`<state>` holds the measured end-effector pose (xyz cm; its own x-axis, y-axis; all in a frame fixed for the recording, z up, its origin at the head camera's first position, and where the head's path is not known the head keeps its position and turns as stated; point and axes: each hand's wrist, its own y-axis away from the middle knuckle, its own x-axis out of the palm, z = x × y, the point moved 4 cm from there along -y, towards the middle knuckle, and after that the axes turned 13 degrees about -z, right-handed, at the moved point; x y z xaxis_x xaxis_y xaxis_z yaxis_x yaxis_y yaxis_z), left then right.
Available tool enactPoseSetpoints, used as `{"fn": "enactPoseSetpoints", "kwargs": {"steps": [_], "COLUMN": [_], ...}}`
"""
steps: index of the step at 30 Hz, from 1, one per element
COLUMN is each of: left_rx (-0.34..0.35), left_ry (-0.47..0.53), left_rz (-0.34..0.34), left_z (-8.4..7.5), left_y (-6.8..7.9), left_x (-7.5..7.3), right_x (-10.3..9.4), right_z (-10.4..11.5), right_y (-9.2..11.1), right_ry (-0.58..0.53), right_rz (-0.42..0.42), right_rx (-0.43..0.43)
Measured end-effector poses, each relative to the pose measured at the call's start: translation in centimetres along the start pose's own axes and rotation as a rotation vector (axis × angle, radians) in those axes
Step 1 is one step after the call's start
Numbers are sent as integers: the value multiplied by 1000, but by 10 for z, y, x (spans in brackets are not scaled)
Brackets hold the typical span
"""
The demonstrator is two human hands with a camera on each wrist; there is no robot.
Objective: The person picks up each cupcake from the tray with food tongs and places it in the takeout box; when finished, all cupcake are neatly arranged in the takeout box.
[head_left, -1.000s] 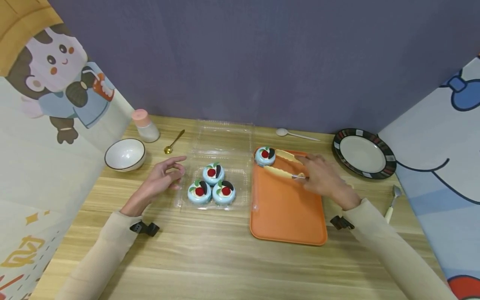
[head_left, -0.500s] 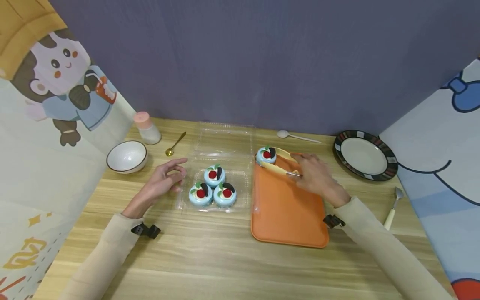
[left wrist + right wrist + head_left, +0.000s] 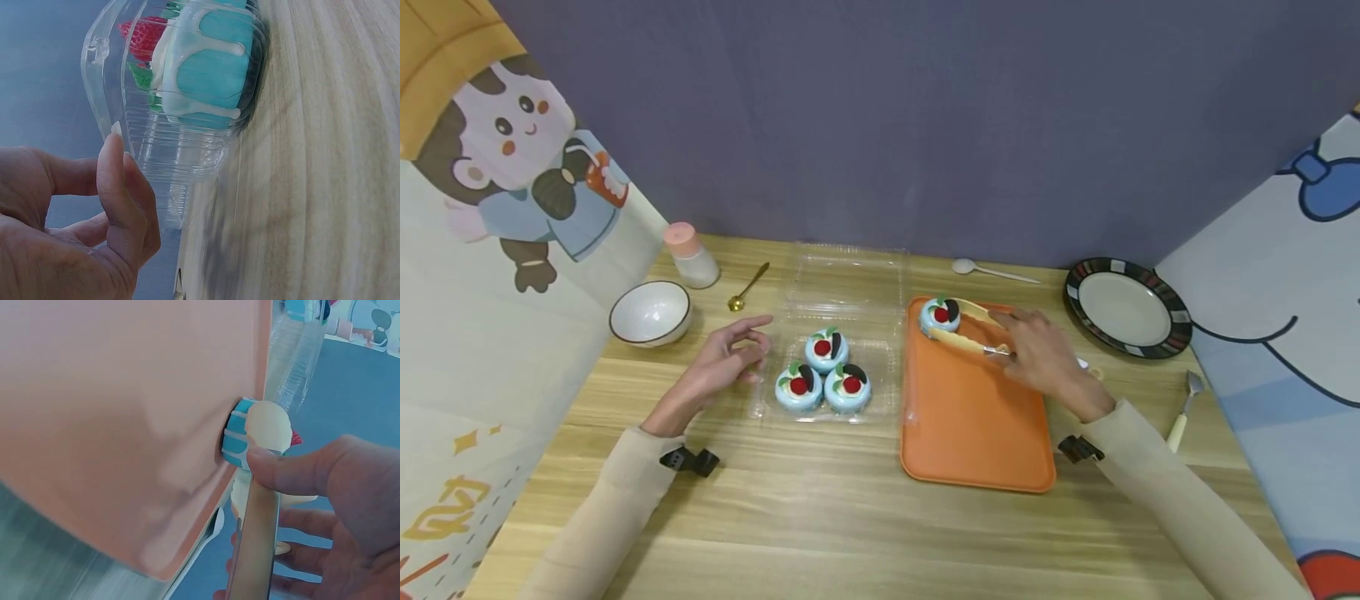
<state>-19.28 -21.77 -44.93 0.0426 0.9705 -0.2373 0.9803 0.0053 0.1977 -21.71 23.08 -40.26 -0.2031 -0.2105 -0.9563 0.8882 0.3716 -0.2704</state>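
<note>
Three blue mini cakes (image 3: 822,375) topped with red berries sit in a clear plastic clamshell box (image 3: 883,367), its lid folded back. Beside the box's left edge is my left hand (image 3: 726,358), fingers loosely bent and holding nothing. In the left wrist view, a fingertip is close to the box's rim (image 3: 94,69); contact cannot be told. My right hand (image 3: 1041,354) grips a pair of tongs (image 3: 958,340) with cream-coloured tips. Those tips lie on either side of a fourth blue cake (image 3: 935,323), at the back left corner of an orange tray (image 3: 977,433).
A white bowl (image 3: 650,312), a pink-capped shaker (image 3: 692,258) and a gold spoon (image 3: 741,296) stand left of the box. Behind the tray lies a white spoon (image 3: 992,272). Dark-rimmed plates (image 3: 1127,308) and a pale-handled utensil (image 3: 1182,417) are at right.
The cake between the tongs has shifted slightly right on the tray. My right hand went a little left, then back right with the tongs. My left hand has hardly moved.
</note>
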Motion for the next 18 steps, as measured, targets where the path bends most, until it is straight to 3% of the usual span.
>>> {"fn": "enactPoseSetpoints", "kwargs": {"steps": [6, 18], "left_rx": [2, 8], "left_ry": [-19, -21], "left_rz": [-7, -8], "left_z": [-1, 0], "left_y": [0, -1], "left_x": [0, 0], "right_x": [-4, -27], "right_z": [-2, 4], "right_y": [11, 22], "right_ry": [7, 34], "right_rz": [-74, -162], "right_rx": [-32, 7]}}
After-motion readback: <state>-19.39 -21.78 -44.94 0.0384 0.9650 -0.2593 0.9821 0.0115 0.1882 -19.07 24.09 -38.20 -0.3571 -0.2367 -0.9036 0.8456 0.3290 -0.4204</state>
